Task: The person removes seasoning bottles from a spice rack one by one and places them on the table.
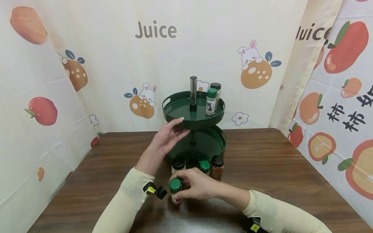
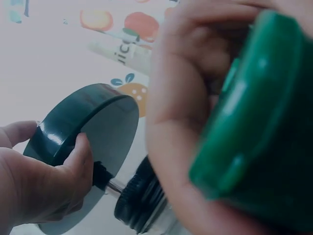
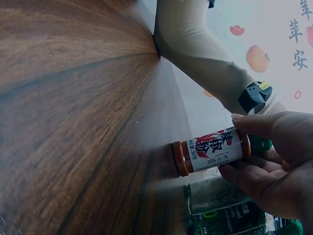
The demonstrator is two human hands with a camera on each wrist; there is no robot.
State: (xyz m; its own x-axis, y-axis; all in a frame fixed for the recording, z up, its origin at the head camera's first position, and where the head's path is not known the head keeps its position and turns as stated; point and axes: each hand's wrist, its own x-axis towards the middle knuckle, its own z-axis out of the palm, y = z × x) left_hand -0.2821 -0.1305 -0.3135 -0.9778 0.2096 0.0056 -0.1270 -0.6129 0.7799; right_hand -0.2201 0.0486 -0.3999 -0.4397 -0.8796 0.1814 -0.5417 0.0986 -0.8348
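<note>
My left hand (image 1: 166,139) is gripping the upper green tray (image 1: 201,123) at its near left edge, thumb lying against the wall, fingers reaching underneath. My right hand (image 1: 201,186) is pinching a green-capped bottle (image 1: 175,186) in front of the capped jars (image 1: 205,166); I can't quite tell whether its base is touching the wooden table (image 1: 73,191).

You have one rack (image 1: 193,89) with two trays. You can count two bottles (image 1: 210,106) near the right edge of the upper tray (image 1: 178,106), four bottles (image 1: 217,173) before the front edge of the lower tray (image 1: 201,149), and one bottle (image 3: 215,149) in your right hand (image 1: 201,185). Of these seven, three have green caps (image 1: 205,165) and four have black caps (image 1: 217,160).
</note>
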